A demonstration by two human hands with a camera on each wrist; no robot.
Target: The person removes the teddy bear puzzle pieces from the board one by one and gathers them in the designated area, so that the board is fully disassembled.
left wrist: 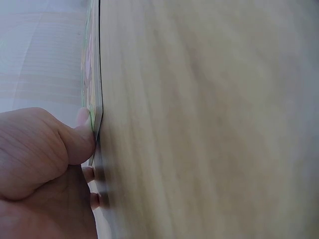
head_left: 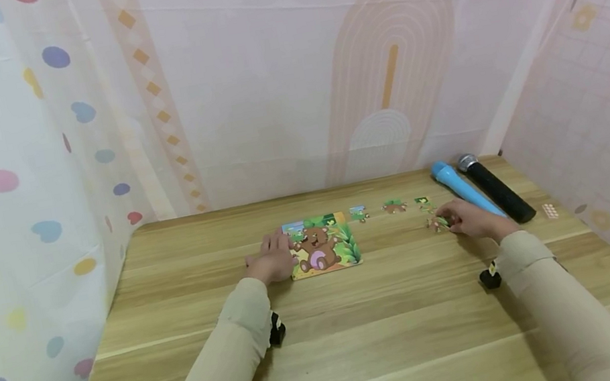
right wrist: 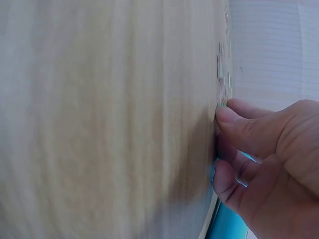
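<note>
A bear picture puzzle [head_left: 327,271] lies flat on the wooden table, its brown bear facing me. My left hand [head_left: 271,259] rests at its left edge with the fingers extended; in the left wrist view the thumb [left wrist: 79,144] presses at the puzzle's rim. Over to the right, my right hand [head_left: 471,219] pinches a puzzle piece [head_left: 436,222] between thumb and index finger, low at the tabletop. Its other fingers are bent, as the right wrist view shows. Loose pieces lie in a row beyond: a blue-green piece [head_left: 358,213], a brown piece [head_left: 394,206] and a green piece [head_left: 422,201].
A blue microphone [head_left: 464,187] and a black microphone [head_left: 497,189] lie side by side just beyond my right hand. Near the table's right edge is a small dotted card [head_left: 550,211]. Patterned curtains [head_left: 245,92] rise behind the table and along both sides.
</note>
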